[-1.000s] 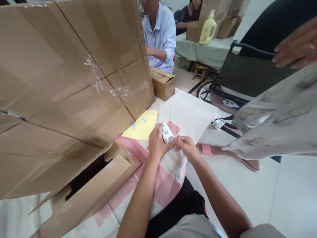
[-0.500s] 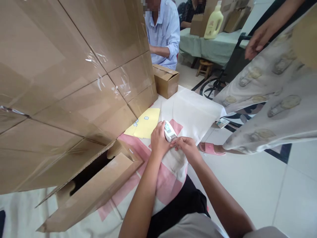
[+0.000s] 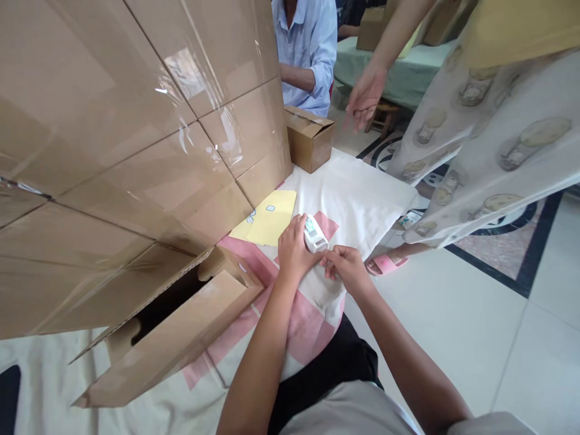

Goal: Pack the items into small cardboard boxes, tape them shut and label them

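Observation:
My left hand [image 3: 292,244] is wrapped round a small white pack [image 3: 316,234] with rounded edges, turquoise print and a dark barcode-like patch. The pack tilts above the cloth-covered table. At its lower end my right hand [image 3: 347,266] is closed in a pinch; whatever lies between its fingertips is too small to make out. Just beyond my left hand lie yellow sheets [image 3: 274,226], with small blue-outlined stickers on them. An opened cardboard box [image 3: 181,338] stands to the left of my forearms, its inside dark.
A wall of stacked, taped cartons [image 3: 113,157] rises on the left. Farther back stands a small carton [image 3: 312,142], with a person in a blue shirt [image 3: 312,54] behind it. Another person's hand [image 3: 368,93] reaches in at the right, beside patterned trousers [image 3: 489,133].
The other person's hand at the right has moved left, toward the table. My hands stay together at the white pack, with little visible change. The view has shifted slightly.

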A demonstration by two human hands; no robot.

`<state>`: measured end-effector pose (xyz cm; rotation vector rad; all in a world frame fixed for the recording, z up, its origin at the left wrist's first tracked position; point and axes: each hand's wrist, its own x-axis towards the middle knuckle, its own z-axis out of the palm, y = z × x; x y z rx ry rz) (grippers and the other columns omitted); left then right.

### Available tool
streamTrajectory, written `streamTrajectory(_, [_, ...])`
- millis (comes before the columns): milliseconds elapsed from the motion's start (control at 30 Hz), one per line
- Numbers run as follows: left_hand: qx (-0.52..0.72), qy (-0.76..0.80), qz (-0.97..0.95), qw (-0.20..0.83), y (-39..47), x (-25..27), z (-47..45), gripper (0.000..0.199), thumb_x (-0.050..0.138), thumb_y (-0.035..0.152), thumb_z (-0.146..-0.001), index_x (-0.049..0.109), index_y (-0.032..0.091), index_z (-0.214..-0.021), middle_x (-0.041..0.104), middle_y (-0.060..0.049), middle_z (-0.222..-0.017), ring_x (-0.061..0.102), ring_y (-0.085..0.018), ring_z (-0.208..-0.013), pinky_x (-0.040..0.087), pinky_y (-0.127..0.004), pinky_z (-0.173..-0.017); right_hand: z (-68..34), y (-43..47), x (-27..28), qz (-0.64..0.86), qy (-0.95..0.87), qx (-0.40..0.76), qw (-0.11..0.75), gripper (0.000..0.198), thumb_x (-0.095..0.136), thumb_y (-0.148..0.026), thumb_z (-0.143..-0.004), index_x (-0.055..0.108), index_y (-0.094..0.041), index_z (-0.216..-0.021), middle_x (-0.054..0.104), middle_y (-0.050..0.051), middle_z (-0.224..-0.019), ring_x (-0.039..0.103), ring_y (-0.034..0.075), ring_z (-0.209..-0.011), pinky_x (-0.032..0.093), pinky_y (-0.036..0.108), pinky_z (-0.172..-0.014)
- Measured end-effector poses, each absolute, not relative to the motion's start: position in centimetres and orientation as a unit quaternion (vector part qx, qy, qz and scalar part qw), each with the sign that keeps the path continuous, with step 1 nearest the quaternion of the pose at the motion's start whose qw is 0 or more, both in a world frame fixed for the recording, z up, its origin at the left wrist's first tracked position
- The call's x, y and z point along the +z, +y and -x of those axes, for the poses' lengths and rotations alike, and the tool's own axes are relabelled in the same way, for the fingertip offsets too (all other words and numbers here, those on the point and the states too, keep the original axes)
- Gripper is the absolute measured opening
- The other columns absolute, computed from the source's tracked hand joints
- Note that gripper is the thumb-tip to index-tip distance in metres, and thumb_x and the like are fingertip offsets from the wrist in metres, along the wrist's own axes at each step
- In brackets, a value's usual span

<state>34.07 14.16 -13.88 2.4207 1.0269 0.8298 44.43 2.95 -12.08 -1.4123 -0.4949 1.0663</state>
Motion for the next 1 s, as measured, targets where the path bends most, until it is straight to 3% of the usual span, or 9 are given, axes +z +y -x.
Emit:
streamTrajectory(233, [0.296, 0.370, -0.861, 0.187, 14.0, -13.8, -34.0, 0.096, 0.078, 0.042, -0.071, 0.033, 0.021, -0.153, 0.045, -0.013, -0.158, 0.045, -0.030, -0.144, 0.038, -0.042, -0.116, -44.4, 3.2, -12.3, 0.625, -0.265, 0.444, 0.585, 0.025, 0.065, -0.030, -0.079, 0.058, -0.020, -0.057, 0.063, 0.000, -0.049, 0.051, 0.011, -0.039, 0.039, 0.024, -0.041])
streamTrajectory(633, [0.266, 0.393, -0.851, 0.225, 13.9, -12.7, -33.5, 0.094, 0.075, 0.040, -0.074, 0.029, 0.024, -0.154, 0.041, -0.010, -0.162, 0.047, -0.029, -0.144, 0.038, -0.043, -0.117, -43.3, 2.7, -12.9, 0.674, -0.318, 0.342, 0.573, 0.030, 0.062, -0.024, -0.084, 0.055, -0.021, -0.055, 0.059, -0.002, -0.046, 0.054, 0.012, -0.038, 0.041, 0.024, -0.040])
streamTrajectory(767, [0.259, 0.378, -0.850, 0.259, 13.6, -12.2, -33.8, 0.097, 0.078, 0.034, -0.072, 0.029, 0.023, -0.155, 0.032, -0.013, -0.167, 0.029, -0.034, -0.154, 0.026, -0.054, -0.125, -43.6, 1.3, -12.5, 0.639, -0.342, 0.320, 0.610, 0.034, 0.058, -0.029, -0.089, 0.057, -0.021, -0.056, 0.061, 0.000, -0.049, 0.053, 0.013, -0.040, 0.042, 0.026, -0.043])
streamTrajectory(867, [0.298, 0.346, -0.832, 0.316, 12.0, -10.7, -33.8, 0.083, 0.069, 0.023, -0.080, 0.031, 0.022, -0.155, 0.027, -0.013, -0.169, 0.017, -0.033, -0.158, 0.014, -0.059, -0.127, -43.7, 0.0, -11.5, 0.603, -0.351, 0.271, 0.664, 0.039, 0.058, -0.025, -0.092, 0.048, -0.022, -0.054, 0.064, 0.000, -0.058, 0.057, 0.013, -0.049, 0.047, 0.027, -0.052])
streamTrajectory(1000, [0.387, 0.297, -0.704, 0.516, 8.4, -7.5, -31.5, 0.046, 0.050, 0.028, -0.098, 0.048, 0.024, -0.145, 0.058, -0.011, -0.148, 0.051, -0.024, -0.141, 0.042, -0.044, -0.117, -43.1, -0.8, -9.0, 0.530, -0.429, 0.235, 0.693, 0.045, 0.060, -0.018, -0.094, 0.039, -0.021, -0.055, 0.067, 0.001, -0.065, 0.060, 0.013, -0.054, 0.047, 0.028, -0.057])
